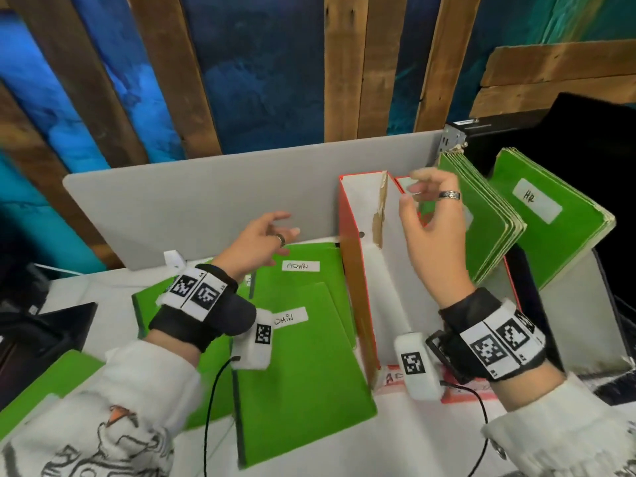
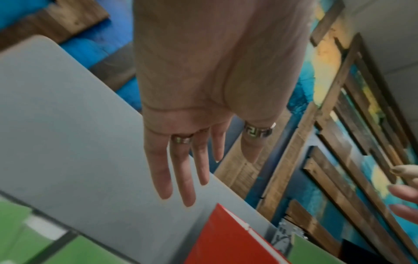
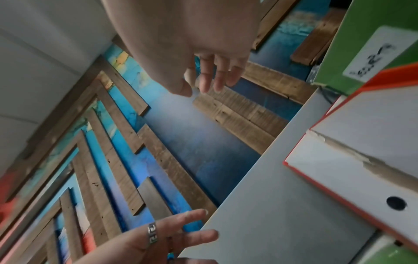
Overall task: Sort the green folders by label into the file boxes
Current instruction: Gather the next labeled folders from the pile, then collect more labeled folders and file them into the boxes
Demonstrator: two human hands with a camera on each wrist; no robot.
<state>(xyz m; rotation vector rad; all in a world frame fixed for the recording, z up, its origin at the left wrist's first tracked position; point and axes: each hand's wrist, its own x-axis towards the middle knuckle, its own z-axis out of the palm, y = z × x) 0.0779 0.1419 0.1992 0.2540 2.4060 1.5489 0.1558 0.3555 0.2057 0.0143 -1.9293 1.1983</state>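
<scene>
Both hands hover empty with loosely spread fingers: the left hand (image 1: pixel 256 241) above flat green card folders (image 1: pixel 303 342), the right hand (image 1: pixel 432 228) over the red cardboard file box (image 1: pixel 354 270).

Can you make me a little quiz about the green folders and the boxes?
1. True or false: the left hand holds a folder.
2. What word is on the folder labels lying on the table?
3. The red file box nearest those folders is: A) empty, B) full of folders.

Key: 1 false, its fingers are spread, touching nothing. 2 ADMIN. 3 A.
</scene>
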